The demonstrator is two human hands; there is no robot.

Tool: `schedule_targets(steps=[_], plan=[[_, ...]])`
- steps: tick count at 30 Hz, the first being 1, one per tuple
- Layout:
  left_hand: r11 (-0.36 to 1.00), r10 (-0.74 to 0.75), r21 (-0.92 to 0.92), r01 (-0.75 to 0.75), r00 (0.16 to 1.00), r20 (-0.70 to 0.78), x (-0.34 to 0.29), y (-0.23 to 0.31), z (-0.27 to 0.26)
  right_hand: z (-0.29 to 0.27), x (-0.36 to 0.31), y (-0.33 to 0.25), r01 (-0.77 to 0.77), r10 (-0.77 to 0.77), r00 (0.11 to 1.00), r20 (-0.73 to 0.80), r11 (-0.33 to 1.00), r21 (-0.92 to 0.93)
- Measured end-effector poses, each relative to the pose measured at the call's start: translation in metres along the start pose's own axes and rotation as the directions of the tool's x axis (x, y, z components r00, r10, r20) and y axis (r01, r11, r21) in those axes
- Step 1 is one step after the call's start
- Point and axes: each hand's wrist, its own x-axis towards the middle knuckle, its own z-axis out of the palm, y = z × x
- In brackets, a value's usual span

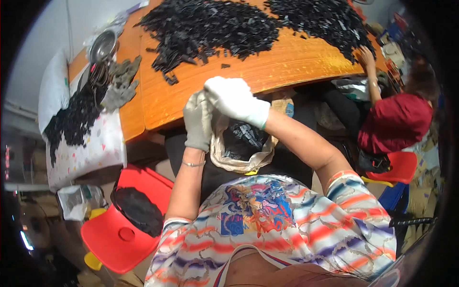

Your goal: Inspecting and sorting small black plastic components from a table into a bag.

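My left hand [198, 119], in a greyish work glove, is raised beside the table's front edge with its fingers bent closed. My right hand [234, 99], in a whiter glove, meets it at the fingertips and is closed too. Whatever the two hands pinch between them is hidden by the gloves. Just below them, an open pale sack [218, 155] stands at my lap with its rim rolled back. Black plastic pieces [246, 134] lie inside it.
Heaps of small black pieces [210, 28] cover the back of the orange wooden table [177, 105]. At left are a metal bowl [103, 45], grey gloves [119, 86] and another black pile [74, 119]. A red chair [124, 244] stands lower left. At right, a co-worker in dark red [397, 122] reaches onto the table.
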Motion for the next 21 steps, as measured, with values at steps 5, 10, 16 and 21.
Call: schedule_targets(steps=[5, 10, 16, 21], plan=[[0.991, 0.027, 0.134, -0.019, 0.998, -0.052, 0.006, -0.006, -0.002, 0.010, 0.003, 0.004, 0.094, -0.094, 0.996, 0.007, 0.995, 0.045], [0.996, -0.087, 0.019, 0.088, 0.994, -0.070, 0.002, -0.013, 0.003, 0.013, -0.005, 0.009, 0.007, -0.013, 0.998, 0.065, 0.995, 0.102], [0.966, -0.249, -0.100, 0.239, 0.964, -0.093, -0.002, -0.012, 0.013, 0.011, -0.016, 0.013, -0.065, 0.056, 0.992, 0.117, 0.995, 0.081], [0.980, -0.200, 0.017, 0.200, 0.962, 0.187, 0.012, -0.006, 0.001, 0.007, -0.018, 0.020, -0.263, 0.258, 0.965, 0.049, 0.940, 0.217]])
